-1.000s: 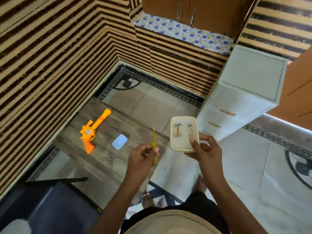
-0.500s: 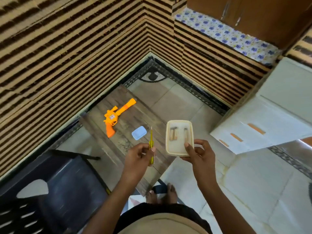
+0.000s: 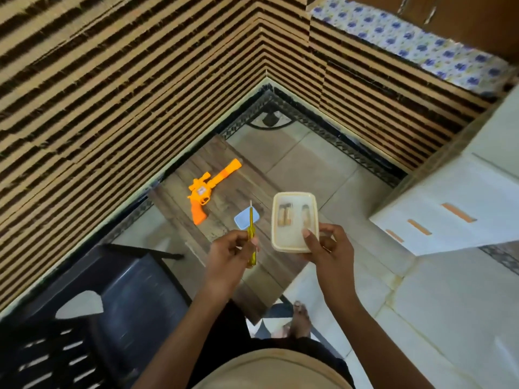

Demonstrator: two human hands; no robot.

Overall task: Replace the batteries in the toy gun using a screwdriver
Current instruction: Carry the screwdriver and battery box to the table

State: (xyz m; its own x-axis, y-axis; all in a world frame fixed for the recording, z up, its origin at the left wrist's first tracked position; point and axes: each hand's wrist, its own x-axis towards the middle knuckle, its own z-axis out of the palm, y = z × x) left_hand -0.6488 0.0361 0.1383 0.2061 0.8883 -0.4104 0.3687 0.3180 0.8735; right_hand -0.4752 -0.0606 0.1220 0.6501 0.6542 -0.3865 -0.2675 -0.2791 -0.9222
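An orange toy gun (image 3: 209, 189) lies on a low wooden table (image 3: 247, 265), barrel toward the far right. My left hand (image 3: 230, 252) grips a yellow screwdriver (image 3: 251, 240) upright, tip up, above the table. My right hand (image 3: 328, 249) holds a cream plastic box (image 3: 295, 223) by its near corner, thumb on its rim; several batteries (image 3: 285, 216) lie inside. A small light-blue lid (image 3: 243, 219) rests on the table between the gun and the box, partly behind the screwdriver.
A dark plastic chair (image 3: 92, 318) stands at the lower left beside the table. A white drawer unit (image 3: 455, 206) stands at the right. Striped walls meet in the corner behind the table. My feet (image 3: 297, 321) show on the tiled floor.
The view has swung so the table and gun sit more toward the centre and nearer. Both hands keep their hold on the screwdriver and the box.
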